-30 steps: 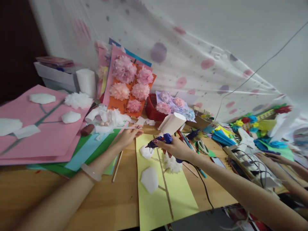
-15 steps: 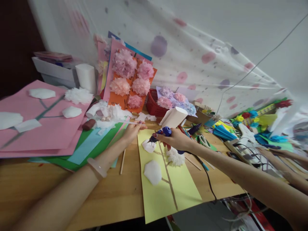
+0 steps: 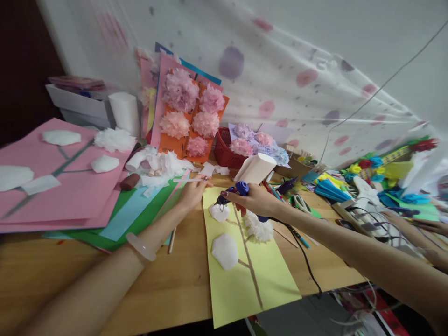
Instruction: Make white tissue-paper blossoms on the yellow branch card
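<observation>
My right hand (image 3: 257,200) is closed round a blue glue gun (image 3: 235,192), whose nozzle points down at a white cotton piece (image 3: 219,212) on the yellow sheet (image 3: 245,275). A brown stem line runs along that sheet, with a second white hexagon piece (image 3: 225,250) and a fluffy white tissue flower (image 3: 259,228) on it. My left hand (image 3: 192,192) rests at the sheet's top left corner, fingers pinched on a thin pale stick (image 3: 191,180). A pale bangle (image 3: 141,247) sits on my left wrist.
Pink sheets (image 3: 52,182) with white pieces lie at left over green and blue paper. An orange board of pink tissue flowers (image 3: 191,121) leans on the wall beside a red basket (image 3: 224,154). Scissors, pens and coloured paper crowd the right, where another person's hands (image 3: 420,228) work.
The view has drifted slightly; the glue gun's nozzle stays over the top white piece, and my left hand has stayed at the sheet's corner with the stick.
</observation>
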The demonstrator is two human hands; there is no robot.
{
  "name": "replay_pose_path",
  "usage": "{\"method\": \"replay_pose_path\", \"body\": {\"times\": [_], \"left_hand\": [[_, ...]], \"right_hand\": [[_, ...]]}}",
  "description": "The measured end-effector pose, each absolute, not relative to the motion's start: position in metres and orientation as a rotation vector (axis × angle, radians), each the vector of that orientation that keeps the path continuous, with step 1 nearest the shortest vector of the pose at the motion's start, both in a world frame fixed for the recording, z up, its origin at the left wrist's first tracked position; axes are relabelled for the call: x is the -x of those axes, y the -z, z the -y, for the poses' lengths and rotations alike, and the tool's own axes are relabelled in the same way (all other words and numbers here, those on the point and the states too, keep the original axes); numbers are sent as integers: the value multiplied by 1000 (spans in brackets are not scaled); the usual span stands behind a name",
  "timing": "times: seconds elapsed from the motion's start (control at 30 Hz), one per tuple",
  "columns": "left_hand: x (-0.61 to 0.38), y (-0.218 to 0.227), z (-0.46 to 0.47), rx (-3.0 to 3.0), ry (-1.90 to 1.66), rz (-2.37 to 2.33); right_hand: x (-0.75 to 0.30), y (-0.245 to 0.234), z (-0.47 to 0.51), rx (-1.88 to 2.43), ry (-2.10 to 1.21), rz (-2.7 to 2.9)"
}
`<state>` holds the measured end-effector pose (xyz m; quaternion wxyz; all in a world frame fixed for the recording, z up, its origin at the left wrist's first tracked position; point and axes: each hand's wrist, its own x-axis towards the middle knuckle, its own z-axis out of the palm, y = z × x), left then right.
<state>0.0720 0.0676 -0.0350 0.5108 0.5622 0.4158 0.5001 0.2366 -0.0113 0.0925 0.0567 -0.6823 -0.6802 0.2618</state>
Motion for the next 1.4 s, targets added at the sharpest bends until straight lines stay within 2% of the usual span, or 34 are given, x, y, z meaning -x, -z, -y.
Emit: {"method": "replay_pose_path", "body": {"times": [0.63, 0.87, 1.4], "left_hand": [[-65, 32, -68, -1445, -1107, -990], [-65, 32, -67, -1456, -1110, -996], [-68, 32, -69, -1423, -1111, -1064]], "right_hand": [[-231, -90, 3, 1987, -866, 2185], [-234, -94, 1, 2001, -733, 2226], [-237, -100, -12, 2017, -867, 2259]]}}
